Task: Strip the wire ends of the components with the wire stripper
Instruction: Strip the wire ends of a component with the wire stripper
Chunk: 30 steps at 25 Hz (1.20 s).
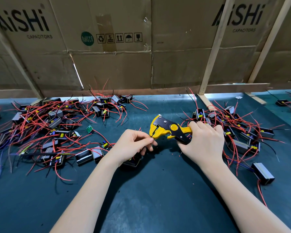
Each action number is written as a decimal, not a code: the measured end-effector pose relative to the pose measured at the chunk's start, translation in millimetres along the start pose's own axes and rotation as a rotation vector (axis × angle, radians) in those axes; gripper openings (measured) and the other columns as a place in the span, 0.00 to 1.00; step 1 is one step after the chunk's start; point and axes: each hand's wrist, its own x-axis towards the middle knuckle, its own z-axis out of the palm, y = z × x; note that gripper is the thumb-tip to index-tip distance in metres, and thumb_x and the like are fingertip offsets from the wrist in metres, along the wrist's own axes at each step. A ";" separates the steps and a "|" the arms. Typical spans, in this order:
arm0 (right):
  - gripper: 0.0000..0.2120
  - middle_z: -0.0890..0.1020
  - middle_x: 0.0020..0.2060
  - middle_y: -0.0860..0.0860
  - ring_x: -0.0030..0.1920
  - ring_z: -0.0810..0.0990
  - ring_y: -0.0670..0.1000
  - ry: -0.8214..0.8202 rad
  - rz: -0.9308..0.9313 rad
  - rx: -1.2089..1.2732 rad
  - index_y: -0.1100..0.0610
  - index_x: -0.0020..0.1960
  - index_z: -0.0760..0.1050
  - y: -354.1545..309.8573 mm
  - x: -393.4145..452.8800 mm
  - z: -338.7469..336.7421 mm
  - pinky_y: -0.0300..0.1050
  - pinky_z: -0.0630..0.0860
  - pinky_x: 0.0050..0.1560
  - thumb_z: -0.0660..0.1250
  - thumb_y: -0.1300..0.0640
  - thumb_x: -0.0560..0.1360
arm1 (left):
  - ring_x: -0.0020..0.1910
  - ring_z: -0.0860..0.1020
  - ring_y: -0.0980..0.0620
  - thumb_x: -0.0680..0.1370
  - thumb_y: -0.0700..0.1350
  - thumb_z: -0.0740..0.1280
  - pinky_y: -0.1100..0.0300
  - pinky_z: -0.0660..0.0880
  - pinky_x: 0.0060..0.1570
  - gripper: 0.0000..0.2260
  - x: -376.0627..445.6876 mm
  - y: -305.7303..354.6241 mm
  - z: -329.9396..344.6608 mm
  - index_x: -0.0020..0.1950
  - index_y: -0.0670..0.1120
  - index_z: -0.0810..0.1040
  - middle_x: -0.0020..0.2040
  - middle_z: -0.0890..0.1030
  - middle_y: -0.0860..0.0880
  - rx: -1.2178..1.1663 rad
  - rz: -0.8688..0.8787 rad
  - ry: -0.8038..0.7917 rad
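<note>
I see my right hand (202, 140) clenched around the handles of the yellow and black wire stripper (168, 130), which hangs just above the green table (141, 199) near its middle, head pointing left. My left hand (133, 146) sits just beside the stripper's head, thumb and forefinger pinching a thin dark wire (151, 136) whose end reaches into the stripper's mouth. Under that hand, partly hidden, a dark component (132, 163) rests on the table; I cannot tell whether the pinched wire belongs to it.

Toward the far left edge of the table lies a big heap of components (57, 125) tangled in red, black and blue leads. A second heap (238, 132) spreads toward the far right edge, just behind my right hand. One component (263, 173) lies apart near the right edge, its red lead trailing toward me. Along the far edge stand cardboard panels (107, 47) printed with "AiSHi CAPACITORS", braced by wooden slats (213, 52).
</note>
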 end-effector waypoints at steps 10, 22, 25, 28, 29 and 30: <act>0.24 0.76 0.25 0.54 0.28 0.77 0.58 -0.135 0.017 0.070 0.58 0.31 0.72 -2.3 1.0 -2.5 0.47 0.63 0.37 0.80 0.42 0.60 | 0.26 0.70 0.56 0.80 0.42 0.66 0.69 0.67 0.29 0.10 -0.8 -1.2 -1.7 0.45 0.40 0.85 0.33 0.81 0.49 -0.023 0.009 0.004; 0.28 0.80 0.32 0.52 0.39 0.81 0.59 -0.253 0.237 0.012 0.54 0.32 0.71 10.4 1.9 1.1 0.42 0.63 0.35 0.65 0.27 0.67 | 0.21 0.63 0.57 0.79 0.38 0.67 0.70 0.60 0.25 0.11 -3.7 4.6 -7.1 0.38 0.41 0.84 0.28 0.77 0.47 -0.085 -0.004 -0.117; 0.28 0.82 0.35 0.55 0.43 0.81 0.61 -0.222 0.410 0.056 0.54 0.36 0.79 29.5 5.9 -1.2 0.44 0.65 0.36 0.66 0.27 0.66 | 0.20 0.62 0.57 0.79 0.37 0.66 0.70 0.59 0.24 0.11 -5.6 5.7 -9.6 0.38 0.38 0.83 0.28 0.78 0.45 -0.065 -0.031 -0.187; 0.26 0.82 0.35 0.53 0.44 0.81 0.61 -0.202 0.473 0.116 0.51 0.38 0.79 32.1 4.2 -5.1 0.46 0.68 0.38 0.68 0.28 0.65 | 0.20 0.61 0.57 0.79 0.41 0.67 0.68 0.57 0.24 0.12 -7.8 4.6 -10.2 0.38 0.40 0.84 0.29 0.78 0.46 -0.033 -0.064 -0.186; 0.25 0.82 0.35 0.53 0.44 0.81 0.61 -0.188 0.468 0.144 0.51 0.39 0.78 29.2 4.4 -6.3 0.47 0.70 0.40 0.68 0.29 0.66 | 0.20 0.60 0.56 0.80 0.43 0.67 0.68 0.56 0.23 0.13 -8.2 4.2 -9.5 0.38 0.41 0.84 0.29 0.78 0.47 -0.014 -0.067 -0.177; 0.24 0.81 0.35 0.52 0.43 0.81 0.61 -0.166 0.453 0.173 0.52 0.39 0.77 26.5 5.2 -7.3 0.48 0.72 0.42 0.68 0.30 0.66 | 0.20 0.60 0.56 0.80 0.45 0.67 0.68 0.56 0.23 0.13 -8.3 4.4 -8.5 0.38 0.42 0.84 0.28 0.77 0.48 0.011 -0.065 -0.166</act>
